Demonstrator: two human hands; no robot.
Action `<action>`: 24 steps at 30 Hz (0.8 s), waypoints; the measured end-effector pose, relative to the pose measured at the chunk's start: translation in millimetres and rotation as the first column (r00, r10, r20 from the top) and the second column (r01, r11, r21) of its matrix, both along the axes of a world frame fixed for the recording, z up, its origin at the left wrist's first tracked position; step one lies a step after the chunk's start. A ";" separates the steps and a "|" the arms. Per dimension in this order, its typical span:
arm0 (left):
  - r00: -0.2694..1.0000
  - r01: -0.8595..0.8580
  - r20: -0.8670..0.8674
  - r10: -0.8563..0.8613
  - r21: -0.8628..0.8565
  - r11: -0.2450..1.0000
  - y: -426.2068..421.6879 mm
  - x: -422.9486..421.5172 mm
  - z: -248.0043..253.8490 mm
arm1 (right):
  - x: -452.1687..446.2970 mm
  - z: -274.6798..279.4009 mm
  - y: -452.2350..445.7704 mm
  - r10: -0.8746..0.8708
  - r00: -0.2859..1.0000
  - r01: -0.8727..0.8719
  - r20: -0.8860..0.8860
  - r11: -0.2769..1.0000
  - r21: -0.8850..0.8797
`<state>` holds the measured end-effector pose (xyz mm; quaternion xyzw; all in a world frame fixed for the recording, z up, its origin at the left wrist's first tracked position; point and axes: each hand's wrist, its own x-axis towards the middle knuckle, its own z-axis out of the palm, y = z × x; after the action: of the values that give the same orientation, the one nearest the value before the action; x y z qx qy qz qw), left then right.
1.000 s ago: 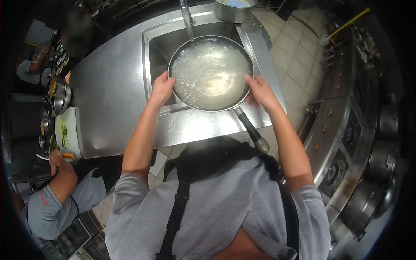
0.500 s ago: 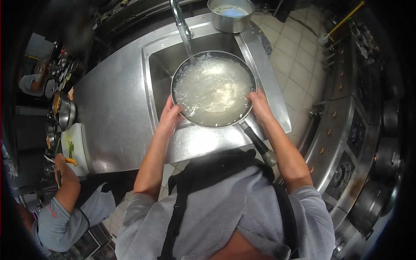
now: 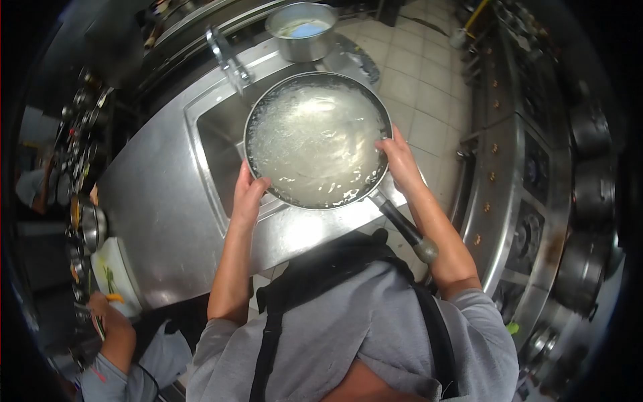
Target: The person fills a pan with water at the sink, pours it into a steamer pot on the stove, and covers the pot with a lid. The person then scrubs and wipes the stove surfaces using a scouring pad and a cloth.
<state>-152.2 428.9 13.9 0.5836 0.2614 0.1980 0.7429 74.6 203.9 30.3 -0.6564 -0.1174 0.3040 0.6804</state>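
The steel counter (image 3: 154, 208) spreads widest in front of you, and the sink (image 3: 224, 151) is let into it, partly hidden by the pan (image 3: 321, 76). The pan sits above the sink and its near edge, between you and the tap (image 3: 229, 61); you cannot tell from this angle whether its base touches metal. With liquid (image 3: 315, 141) reaching close to its rim, it should feel heavy and want to slosh, so even a slight tilt would likely spill. The body looks stiff and hard to harm, but wet metal may be slippery under your skin. Opposite sides of the rim seem the best hold for keeping it level; the handle alone would probably make it front-heavy.

The pan looks round, broad and shallow, dark inside with a paler rim. Its contents are pale and see-through, rippled, with bright glare on top. Your left hand (image 3: 246, 194) grips the left side of the rim, and your right hand (image 3: 400, 161) grips the right side, each thumb over the edge. The dark handle (image 3: 402, 224) slants back toward your right forearm, ending in a duller grey tip (image 3: 425, 250).
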 end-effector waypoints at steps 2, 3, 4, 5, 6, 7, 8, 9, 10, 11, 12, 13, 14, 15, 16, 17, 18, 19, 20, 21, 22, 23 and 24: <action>0.999 0.046 0.013 -0.047 0.018 0.999 -5.5 8.3 13.6 | 3.3 9.4 -15.2 -0.034 0.999 0.034 0.013 0.999 0.011; 0.997 0.080 0.022 -0.080 0.017 0.997 -10.5 13.2 23.1 | 3.4 15.0 -23.2 -0.040 0.999 0.040 0.016 0.999 0.025; 0.995 0.089 0.033 -0.091 0.039 0.995 -15.9 18.2 32.8 | 0.9 21.7 -30.6 -0.084 0.996 0.083 0.024 0.996 0.031; 0.993 0.103 0.045 -0.106 0.060 0.993 -21.3 23.4 38.8 | 0.5 24.8 -39.5 -0.125 0.992 0.124 0.034 0.992 0.032; 0.990 0.135 0.038 -0.138 0.083 0.987 -23.7 27.8 40.9 | 1.1 27.9 -49.9 -0.136 0.990 0.134 0.039 0.990 0.052; 0.985 0.154 0.065 -0.161 0.106 0.982 -31.7 34.0 47.7 | 0.5 34.4 -60.1 -0.150 0.988 0.146 0.046 0.986 0.074; 0.976 0.191 0.084 -0.202 0.126 0.973 -37.6 40.7 52.2 | -3.1 46.1 -71.9 -0.179 0.984 0.178 0.022 0.982 0.056; 0.965 0.227 0.102 -0.243 0.147 0.963 -44.2 47.5 56.3 | -4.0 49.6 -84.4 -0.228 0.973 0.226 0.032 0.972 0.059; 0.956 0.252 0.118 -0.268 0.136 0.958 -54.5 54.8 60.8 | -4.7 52.5 -98.2 -0.253 0.966 0.250 0.047 0.966 0.073; 0.941 0.293 0.130 -0.311 0.142 0.946 -63.4 61.8 64.8 | -5.8 55.8 -110.0 -0.276 0.959 0.270 0.064 0.959 0.089; 0.931 0.316 0.138 -0.339 0.164 0.934 -73.4 69.5 69.4 | -8.7 62.4 -122.4 -0.332 0.940 0.324 0.085 0.942 0.091; 0.920 0.337 0.146 -0.365 0.185 0.923 -84.2 76.9 75.0 | -11.6 68.8 -137.8 -0.368 0.925 0.360 0.093 0.928 0.095; 0.911 0.361 0.142 -0.388 0.179 0.915 -98.8 84.5 83.3 | -14.8 74.8 -153.1 -0.393 0.918 0.388 0.056 0.918 0.083; 0.893 0.397 0.148 -0.424 0.182 0.900 -110.9 92.2 88.8 | -17.5 79.4 -168.8 -0.419 0.908 0.416 0.019 0.907 0.070; 0.874 0.431 0.153 -0.461 0.195 0.881 -123.0 100.6 93.3 | -19.6 82.8 -184.9 -0.457 0.889 0.454 0.027 0.888 0.073; 0.853 0.465 0.157 -0.498 0.206 0.861 -135.3 108.2 97.4 | -22.9 85.8 -201.7 -0.485 0.874 0.482 0.027 0.873 0.069; 0.833 0.500 0.139 -0.535 0.223 0.837 -146.3 113.8 100.0 | -28.6 86.9 -217.6 -0.512 0.858 0.509 0.031 0.858 0.069; 0.810 0.533 0.143 -0.568 0.225 0.816 -159.2 122.6 101.7 | -32.9 89.8 -235.2 -0.547 0.837 0.544 0.036 0.836 0.071; 0.787 0.577 0.136 -0.602 0.182 0.796 -173.1 130.4 103.0 | -37.9 92.6 -253.3 -0.580 0.814 0.577 0.029 0.814 0.069; 0.764 0.617 0.128 -0.632 0.139 0.775 -187.8 136.9 104.3 | -43.3 95.5 -270.0 -0.609 0.793 0.607 0.022 0.792 0.068; 0.742 0.641 0.134 -0.656 0.141 0.754 -203.7 142.7 106.4 | -50.1 100.0 -284.2 -0.663 0.746 0.658 0.066 0.748 0.083; 0.709 0.679 0.132 -0.693 0.139 0.721 -221.5 149.6 109.8 | -55.1 102.4 -300.8 -0.686 0.724 0.681 0.074 0.727 0.086; 0.674 0.714 0.130 -0.727 0.139 0.686 -239.8 157.4 113.7 | -60.5 104.2 -319.8 -0.719 0.691 0.713 0.074 0.695 0.093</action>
<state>5.2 189.1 127.6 0.6474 -0.0638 -0.0508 0.7578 14.0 -115.8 134.5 -0.6455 0.1035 -0.0232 0.7563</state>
